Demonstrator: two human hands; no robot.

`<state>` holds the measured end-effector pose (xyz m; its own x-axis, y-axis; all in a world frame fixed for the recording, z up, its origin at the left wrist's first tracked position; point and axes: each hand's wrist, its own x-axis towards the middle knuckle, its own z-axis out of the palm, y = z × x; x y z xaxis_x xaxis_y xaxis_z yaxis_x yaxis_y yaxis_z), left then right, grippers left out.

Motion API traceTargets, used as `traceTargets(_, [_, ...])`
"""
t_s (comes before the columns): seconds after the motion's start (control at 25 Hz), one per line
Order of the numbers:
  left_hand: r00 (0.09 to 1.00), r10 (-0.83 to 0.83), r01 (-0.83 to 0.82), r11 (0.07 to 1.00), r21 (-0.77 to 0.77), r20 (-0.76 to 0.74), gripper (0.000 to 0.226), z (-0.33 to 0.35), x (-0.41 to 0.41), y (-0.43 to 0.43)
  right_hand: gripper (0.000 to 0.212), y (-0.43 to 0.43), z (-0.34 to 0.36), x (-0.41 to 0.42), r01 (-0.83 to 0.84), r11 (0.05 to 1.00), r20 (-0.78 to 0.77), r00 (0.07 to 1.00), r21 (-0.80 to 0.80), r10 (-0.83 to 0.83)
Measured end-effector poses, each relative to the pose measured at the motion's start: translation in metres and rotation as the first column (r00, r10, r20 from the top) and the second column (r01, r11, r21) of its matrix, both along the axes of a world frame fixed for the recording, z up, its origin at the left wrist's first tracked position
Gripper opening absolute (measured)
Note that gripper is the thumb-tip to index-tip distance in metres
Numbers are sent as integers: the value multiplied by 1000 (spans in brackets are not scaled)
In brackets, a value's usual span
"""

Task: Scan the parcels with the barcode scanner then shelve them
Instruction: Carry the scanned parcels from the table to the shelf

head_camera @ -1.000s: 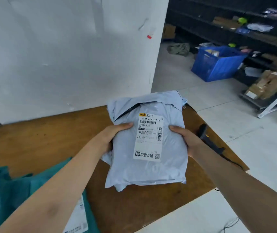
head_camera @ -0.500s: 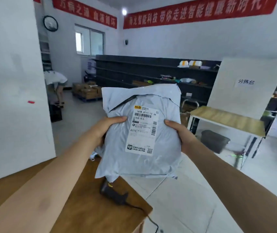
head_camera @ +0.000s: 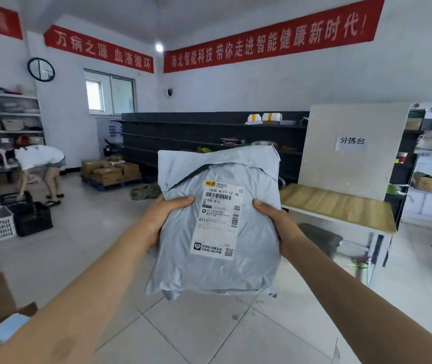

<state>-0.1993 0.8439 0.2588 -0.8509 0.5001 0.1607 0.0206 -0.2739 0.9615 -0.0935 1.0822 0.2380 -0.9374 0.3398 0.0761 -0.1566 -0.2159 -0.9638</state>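
A pale grey plastic parcel (head_camera: 251, 232) with a white shipping label (head_camera: 220, 219) is held up in front of me, label facing me and upright. My left hand (head_camera: 163, 216) grips its left edge, thumb on the front. My right hand (head_camera: 275, 222) grips its right edge the same way. The parcel hangs in the air above the tiled floor. No barcode scanner is in view. Long dark shelves (head_camera: 183, 137) run along the far wall.
A wooden-topped sorting table (head_camera: 341, 203) with a white back panel stands at right. Cardboard boxes on a pallet (head_camera: 110, 170) lie near the window. A person (head_camera: 36, 166) bends over black and white crates (head_camera: 12, 219) at left, beside light shelves (head_camera: 5, 127).
My view has swung away from the brown table and the scanner into the room. The parcel stays in both hands, raised, and the scanner has dropped out of sight.
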Motion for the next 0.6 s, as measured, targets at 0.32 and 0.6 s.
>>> traceTargets(0.32, [990, 144, -144, 983, 112, 5, 82, 23, -209, 108, 92, 117, 40, -232, -41, 996, 21, 999, 77, 39])
traceTargets(0.6, [923, 385, -383, 920, 84, -12, 53, 15, -360, 122, 102, 138, 31, -449, -259, 966, 37, 965, 20, 258])
